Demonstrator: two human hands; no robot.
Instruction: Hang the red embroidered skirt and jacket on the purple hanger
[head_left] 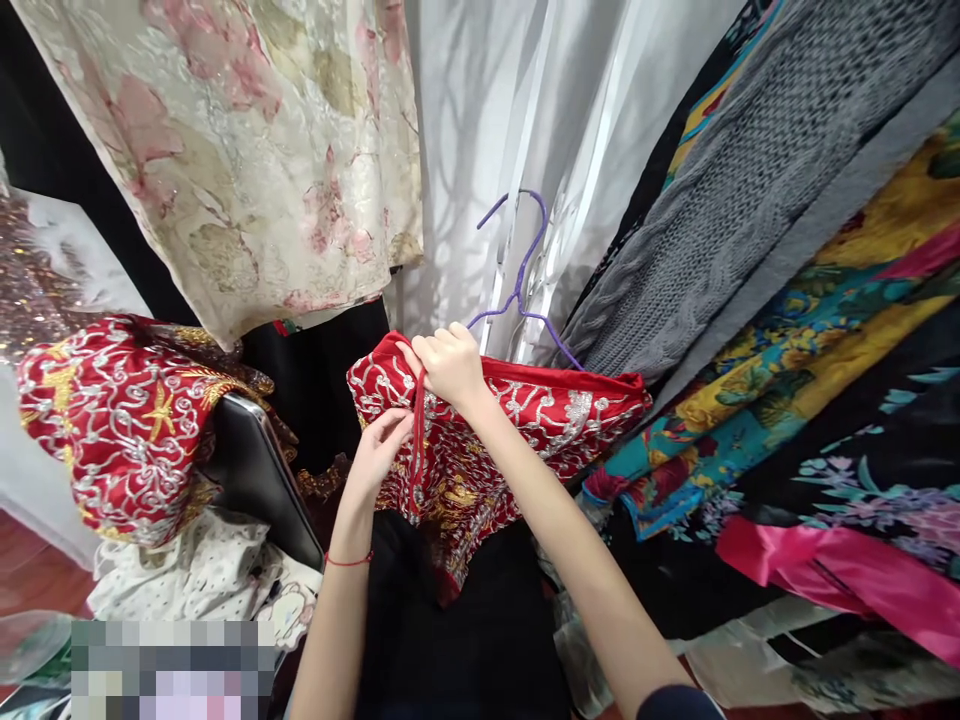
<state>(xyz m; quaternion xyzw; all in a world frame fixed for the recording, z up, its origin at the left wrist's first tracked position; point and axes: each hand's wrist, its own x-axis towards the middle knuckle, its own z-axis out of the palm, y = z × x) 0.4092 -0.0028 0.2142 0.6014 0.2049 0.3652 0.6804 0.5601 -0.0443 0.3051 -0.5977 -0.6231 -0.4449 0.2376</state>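
Observation:
A red garment (517, 410) with silver and gold embroidery spreads in front of me, its red-bound upper edge running across a purple hanger (519, 285). The hanger's hook and part of its shoulders show above the cloth; its lower part is hidden. My right hand (448, 365) is closed over the upper edge, left of the hanger's neck. Just below it, my left hand (381, 450) pinches the garment beside a narrow red trim strip that hangs down. A red string bracelet circles my left wrist. The garment's lower end droops to a point over black cloth.
Another red embroidered piece (142, 420) drapes over a dark chair back (259, 470) at left, above spotted white cloth (184, 570). A floral cream garment (285, 150) hangs upper left. White curtains (465, 120) are behind; a grey knit (795, 170) and colourful garments (750, 370) hang at right.

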